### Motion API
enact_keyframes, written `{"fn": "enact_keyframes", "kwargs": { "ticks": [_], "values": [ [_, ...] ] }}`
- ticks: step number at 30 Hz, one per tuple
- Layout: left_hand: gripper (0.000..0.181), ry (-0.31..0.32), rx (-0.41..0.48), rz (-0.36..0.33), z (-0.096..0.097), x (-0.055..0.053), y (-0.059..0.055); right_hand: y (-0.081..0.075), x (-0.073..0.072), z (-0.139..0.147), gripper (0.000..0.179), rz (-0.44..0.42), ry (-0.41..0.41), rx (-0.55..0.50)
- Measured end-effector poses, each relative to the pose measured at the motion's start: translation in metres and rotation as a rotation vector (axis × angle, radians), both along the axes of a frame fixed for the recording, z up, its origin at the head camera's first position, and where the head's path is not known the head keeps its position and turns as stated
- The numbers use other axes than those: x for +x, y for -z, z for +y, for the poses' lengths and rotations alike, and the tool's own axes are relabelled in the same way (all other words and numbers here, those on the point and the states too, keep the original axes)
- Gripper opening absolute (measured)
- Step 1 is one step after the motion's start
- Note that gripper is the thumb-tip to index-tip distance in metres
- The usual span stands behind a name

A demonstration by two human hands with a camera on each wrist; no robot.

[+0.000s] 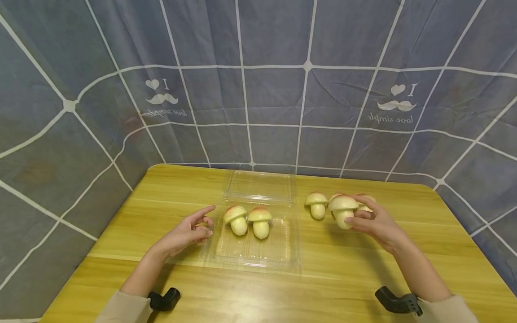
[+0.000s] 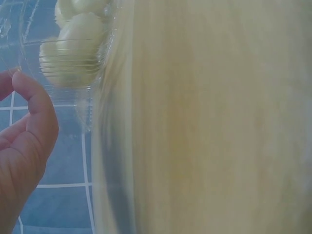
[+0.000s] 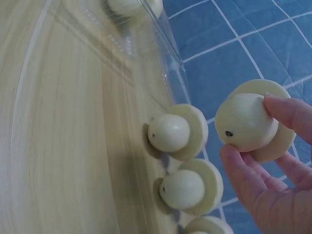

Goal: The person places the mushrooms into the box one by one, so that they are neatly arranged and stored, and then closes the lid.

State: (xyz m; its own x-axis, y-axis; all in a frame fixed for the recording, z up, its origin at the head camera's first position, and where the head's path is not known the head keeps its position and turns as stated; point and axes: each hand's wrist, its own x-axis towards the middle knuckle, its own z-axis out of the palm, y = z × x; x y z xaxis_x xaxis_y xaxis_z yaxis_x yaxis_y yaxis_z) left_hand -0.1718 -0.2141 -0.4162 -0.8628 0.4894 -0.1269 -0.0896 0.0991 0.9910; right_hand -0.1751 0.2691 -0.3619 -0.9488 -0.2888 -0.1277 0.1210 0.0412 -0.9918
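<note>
My right hand (image 1: 377, 222) grips a toy mushroom (image 1: 343, 211) by its pale stem, thumb on one side and fingers on the other. It is raised above the table in the right wrist view, where a small dark mark shows on its stem end. Beside it stand other toy mushrooms (image 3: 170, 133), partly hidden behind the held one in the head view. Two mushrooms (image 1: 260, 222) with reddish cap tops lie in a clear plastic box (image 1: 278, 253). At the box's left edge is my left hand (image 1: 183, 233), index finger extended and thumb apart from it, holding nothing.
The box's clear lid (image 1: 260, 184) is folded back toward the rear of the wooden table (image 1: 169, 193). A grey curtain (image 1: 274, 98) with white grid lines hangs behind and along the sides.
</note>
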Motion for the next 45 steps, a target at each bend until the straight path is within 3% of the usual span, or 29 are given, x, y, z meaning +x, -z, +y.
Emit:
{"fn": "enact_keyframes", "kwargs": {
  "ticks": [4, 13, 45],
  "values": [
    [0.073, -0.009, -0.004, -0.006, 0.000, 0.001, 0.000, -0.001, -0.003, -0.009, 0.072, -0.004, -0.020, 0.027],
    [0.073, -0.025, -0.017, -0.014, 0.001, 0.001, 0.001, -0.001, -0.008, -0.028, 0.076, -0.014, -0.074, 0.015],
    [0.074, -0.010, 0.005, 0.008, 0.001, 0.000, 0.000, 0.009, -0.023, -0.087, 0.075, -0.037, -0.128, 0.059]
  ]
}}
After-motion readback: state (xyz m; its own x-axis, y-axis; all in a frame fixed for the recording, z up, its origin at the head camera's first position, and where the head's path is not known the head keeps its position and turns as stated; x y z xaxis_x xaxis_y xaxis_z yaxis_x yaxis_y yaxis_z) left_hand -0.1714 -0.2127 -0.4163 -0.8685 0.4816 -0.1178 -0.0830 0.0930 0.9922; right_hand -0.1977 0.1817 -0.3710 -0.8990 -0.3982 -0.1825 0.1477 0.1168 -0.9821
